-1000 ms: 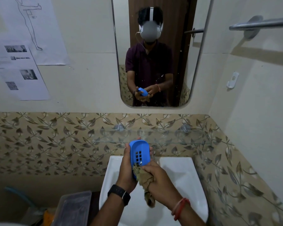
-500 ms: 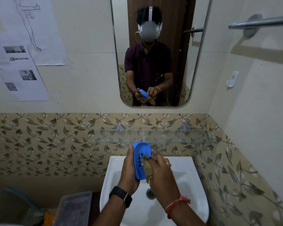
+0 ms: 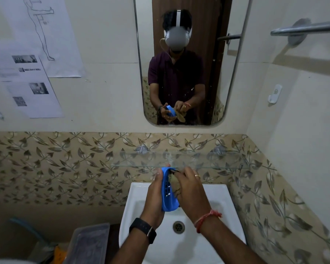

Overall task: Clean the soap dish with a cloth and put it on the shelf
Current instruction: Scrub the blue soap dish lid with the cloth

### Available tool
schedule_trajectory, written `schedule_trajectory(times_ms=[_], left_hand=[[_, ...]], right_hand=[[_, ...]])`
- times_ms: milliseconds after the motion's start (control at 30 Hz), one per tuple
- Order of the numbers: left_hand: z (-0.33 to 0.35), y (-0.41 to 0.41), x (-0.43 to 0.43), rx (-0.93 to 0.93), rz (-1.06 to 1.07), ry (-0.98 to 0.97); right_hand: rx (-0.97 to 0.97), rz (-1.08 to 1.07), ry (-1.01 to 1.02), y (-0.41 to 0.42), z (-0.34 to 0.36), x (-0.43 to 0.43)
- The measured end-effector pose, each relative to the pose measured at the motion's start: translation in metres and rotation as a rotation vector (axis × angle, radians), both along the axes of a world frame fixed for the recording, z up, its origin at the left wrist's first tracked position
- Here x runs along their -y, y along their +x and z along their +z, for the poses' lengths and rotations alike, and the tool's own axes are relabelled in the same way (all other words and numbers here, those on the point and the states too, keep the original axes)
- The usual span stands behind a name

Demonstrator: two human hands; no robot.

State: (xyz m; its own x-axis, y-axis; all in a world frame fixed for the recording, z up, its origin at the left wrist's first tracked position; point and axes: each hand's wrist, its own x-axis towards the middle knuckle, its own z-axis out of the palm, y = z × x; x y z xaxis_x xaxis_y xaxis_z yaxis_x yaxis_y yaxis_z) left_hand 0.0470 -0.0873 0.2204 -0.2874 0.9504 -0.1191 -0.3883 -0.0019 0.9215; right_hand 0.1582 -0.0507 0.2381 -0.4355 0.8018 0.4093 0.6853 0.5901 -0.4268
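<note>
Backdrop: white ceramic washbasin [image 3: 217, 202] under glass shelf [image 3: 208, 161].
Dish: blue slotted plastic soap dish [image 3: 167, 195], brown cloth [image 3: 174, 184] inside.
Left hand [image 3: 154, 193]: fingers wrap dish's left side.
Right hand [image 3: 191, 189]: fingers pinch cloth.

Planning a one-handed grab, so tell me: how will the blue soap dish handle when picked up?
Probably stiff: the soap dish holds its shape under the cloth. Likely light: the left hand alone holds it up on edge. Smooth plastic, so possibly slippery.

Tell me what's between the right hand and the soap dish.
The cloth: in the head view the right hand holds it bunched against the inside of the soap dish, which the left hand grips over the sink.
</note>
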Motion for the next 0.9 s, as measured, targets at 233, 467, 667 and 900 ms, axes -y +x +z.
schedule_trajectory(times_ms=[233,467,667,900], left_hand=[[0.003,-0.017,-0.001,-0.01,0.101,0.013],[0.009,-0.007,-0.001,-0.022,0.063,0.059],[0.011,-0.01,-0.002,0.002,0.103,0.053],[0.013,-0.007,-0.01,0.073,0.133,0.093]], right_hand=[[-0.061,0.139,-0.125,0.008,-0.029,0.031],[-0.167,0.051,0.008,-0.004,0.004,-0.001],[-0.146,0.079,-0.046,0.0,0.002,0.002],[-0.199,0.219,-0.372,0.013,-0.017,0.018]])
